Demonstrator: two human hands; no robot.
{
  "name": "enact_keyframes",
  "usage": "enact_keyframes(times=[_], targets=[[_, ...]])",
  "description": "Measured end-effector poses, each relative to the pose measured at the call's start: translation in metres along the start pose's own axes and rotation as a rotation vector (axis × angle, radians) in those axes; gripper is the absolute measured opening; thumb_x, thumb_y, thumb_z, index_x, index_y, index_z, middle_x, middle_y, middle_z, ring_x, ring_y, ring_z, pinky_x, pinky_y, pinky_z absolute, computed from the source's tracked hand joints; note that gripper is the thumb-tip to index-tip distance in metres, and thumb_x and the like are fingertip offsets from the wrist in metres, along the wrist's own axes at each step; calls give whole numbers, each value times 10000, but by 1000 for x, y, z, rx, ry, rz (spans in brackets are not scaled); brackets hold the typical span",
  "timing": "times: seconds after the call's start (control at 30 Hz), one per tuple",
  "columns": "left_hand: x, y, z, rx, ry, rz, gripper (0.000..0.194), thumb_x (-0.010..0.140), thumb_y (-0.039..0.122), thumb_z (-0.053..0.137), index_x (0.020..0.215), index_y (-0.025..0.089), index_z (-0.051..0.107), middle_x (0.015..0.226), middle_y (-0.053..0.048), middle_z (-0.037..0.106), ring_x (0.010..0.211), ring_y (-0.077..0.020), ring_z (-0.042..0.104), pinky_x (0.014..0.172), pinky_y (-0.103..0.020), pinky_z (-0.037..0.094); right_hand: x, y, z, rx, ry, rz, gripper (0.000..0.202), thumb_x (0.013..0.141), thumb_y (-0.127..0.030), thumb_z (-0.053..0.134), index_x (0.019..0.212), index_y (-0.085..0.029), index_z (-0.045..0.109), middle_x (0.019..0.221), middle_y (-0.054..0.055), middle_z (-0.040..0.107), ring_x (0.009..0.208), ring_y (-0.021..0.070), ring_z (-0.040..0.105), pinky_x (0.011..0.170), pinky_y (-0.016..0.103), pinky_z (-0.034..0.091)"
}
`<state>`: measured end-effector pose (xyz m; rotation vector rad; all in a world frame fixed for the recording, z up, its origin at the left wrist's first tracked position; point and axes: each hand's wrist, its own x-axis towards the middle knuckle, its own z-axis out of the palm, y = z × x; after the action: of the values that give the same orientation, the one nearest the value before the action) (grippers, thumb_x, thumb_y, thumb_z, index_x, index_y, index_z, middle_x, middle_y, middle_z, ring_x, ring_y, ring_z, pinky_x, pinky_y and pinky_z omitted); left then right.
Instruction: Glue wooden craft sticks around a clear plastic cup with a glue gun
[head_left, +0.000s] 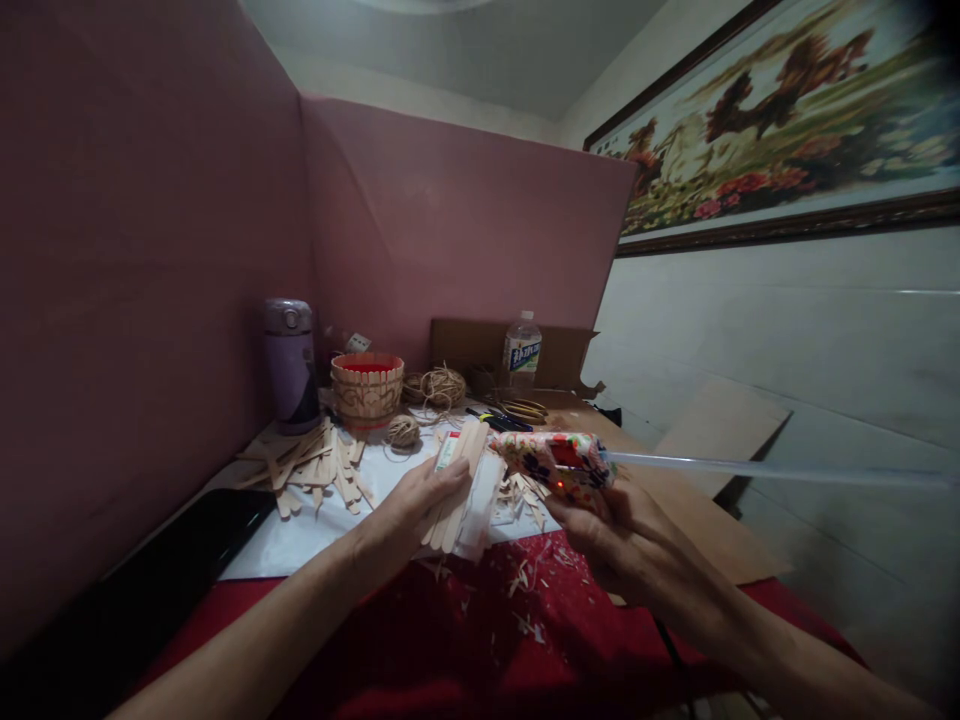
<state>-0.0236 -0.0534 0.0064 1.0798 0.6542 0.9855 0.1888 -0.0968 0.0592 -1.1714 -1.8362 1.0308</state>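
Observation:
My left hand [420,497] is closed around a small whitish, partly see-through container [478,520], tilted, with several flat wooden craft sticks [457,500] lying side by side along it. A bit of red and green label shows near its top. In my right hand [607,525] is a flower-patterned hot glue gun [559,462] with a small red light lit. A long clear glue stick [712,466] juts from its back. Its nozzle points left, close to the sticks' upper end; whether it touches them I cannot tell.
Loose craft sticks [322,468] lie on white paper at left, beside a stick-covered pot [367,390] and a purple flask [289,365]. Twine balls [442,385], pliers [499,418], scissors [525,409] and a bottle [523,355] stand behind. Wood scraps litter the red cloth [525,620].

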Motion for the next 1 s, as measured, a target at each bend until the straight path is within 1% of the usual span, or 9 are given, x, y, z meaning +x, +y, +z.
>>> enact_keyframes(times=[0.07, 0.17, 0.37, 0.47, 0.57, 0.7, 0.8, 0.9, 1.0], targets=[[0, 0, 0, 20, 10, 3, 492, 821, 497, 612, 1155, 137, 582, 819, -73, 641, 682, -190, 609, 610, -290, 460, -1, 0, 1, -2, 5, -13, 311, 842, -440, 527, 672, -224, 381, 503, -74, 332, 434, 74, 271, 402, 227, 221], [0, 1, 1, 17, 22, -1, 523, 821, 488, 615, 1212, 149, 544, 822, -68, 642, 666, -185, 605, 606, -290, 465, -1, 3, 0, -18, -10, -28, 300, 847, -421, 518, 664, -220, 391, 494, -74, 334, 429, 73, 262, 405, 234, 207], [-1, 2, 2, 9, 24, -11, 497, 822, 484, 615, 1185, 148, 571, 893, -99, 662, 707, -192, 616, 618, -282, 472, -1, 4, -1, -2, -12, -21, 335, 856, -470, 519, 676, -220, 386, 519, -74, 332, 444, 74, 268, 417, 228, 232], [-1, 2, 2, 9, 7, -4, 487, 826, 485, 610, 1163, 134, 589, 891, -104, 662, 685, -179, 606, 634, -286, 477, -1, 3, 0, -8, -11, -11, 344, 849, -473, 527, 666, -222, 381, 529, -69, 338, 454, 78, 276, 419, 228, 234], [-1, 2, 3, 11, 11, 7, 500, 831, 482, 604, 1192, 137, 574, 872, -96, 653, 683, -179, 605, 631, -289, 479, -1, 6, 1, -4, -34, -15, 360, 870, -475, 510, 654, -221, 374, 530, -70, 311, 457, 78, 249, 422, 230, 224], [-1, 3, 3, 14, 17, 12, 480, 831, 470, 607, 1179, 140, 584, 847, -81, 642, 675, -171, 597, 627, -283, 481, -3, 16, 1, 33, -71, -14, 345, 878, -517, 524, 737, -209, 456, 591, -59, 326, 494, 82, 249, 438, 225, 243], [-1, 3, 3, 18, 34, 8, 520, 823, 472, 618, 1229, 153, 560, 848, -77, 645, 673, -168, 599, 612, -270, 477, -4, 21, 2, 76, -98, 12, 350, 868, -535, 545, 786, -201, 484, 615, -57, 328, 513, 81, 239, 441, 218, 241], [-1, 3, 3, 21, 66, -7, 550, 798, 488, 642, 1232, 160, 564, 846, -75, 649, 668, -169, 604, 588, -260, 474, -5, 22, 4, 126, -108, 41, 385, 851, -557, 558, 732, -205, 457, 568, -71, 295, 472, 70, 216, 406, 214, 196], [-2, 4, 4, 1, 104, -15, 531, 761, 502, 673, 1167, 168, 601, 842, -73, 659, 666, -169, 606, 587, -260, 481, -6, 21, 7, 169, -91, 55, 422, 829, -575, 579, 681, -214, 417, 522, -83, 283, 429, 60, 213, 379, 214, 160]])
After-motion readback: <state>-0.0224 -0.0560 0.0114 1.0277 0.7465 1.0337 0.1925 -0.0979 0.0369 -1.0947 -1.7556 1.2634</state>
